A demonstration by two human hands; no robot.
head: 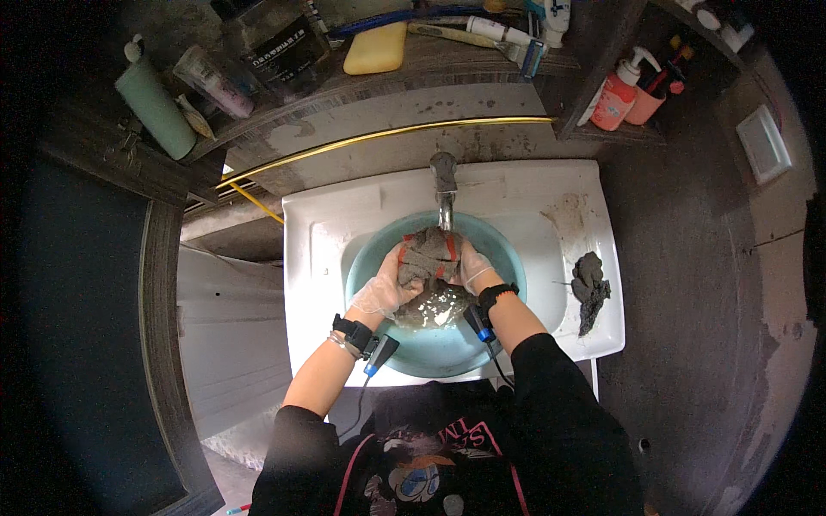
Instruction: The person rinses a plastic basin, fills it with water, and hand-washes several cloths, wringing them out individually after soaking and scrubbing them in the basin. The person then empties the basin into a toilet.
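Observation:
A wet grey cloth with red patches is held up between my two hands, under the tap. My left hand, in a clear thin glove, grips its left side. Its right side is in my right hand, gloved the same way. Below the cloth, rippling water glints inside a light blue plastic basin. That basin sits in a white washbasin. The cloth hides part of my fingers, and whether water runs from the spout cannot be told.
Dark grey wet clumps of cloth or mesh lie on the washbasin's right ledge, by a brown stain. Behind the tap runs a gold rail below a shelf with a yellow sponge, a razor and a green bottle. A red pump bottle stands right.

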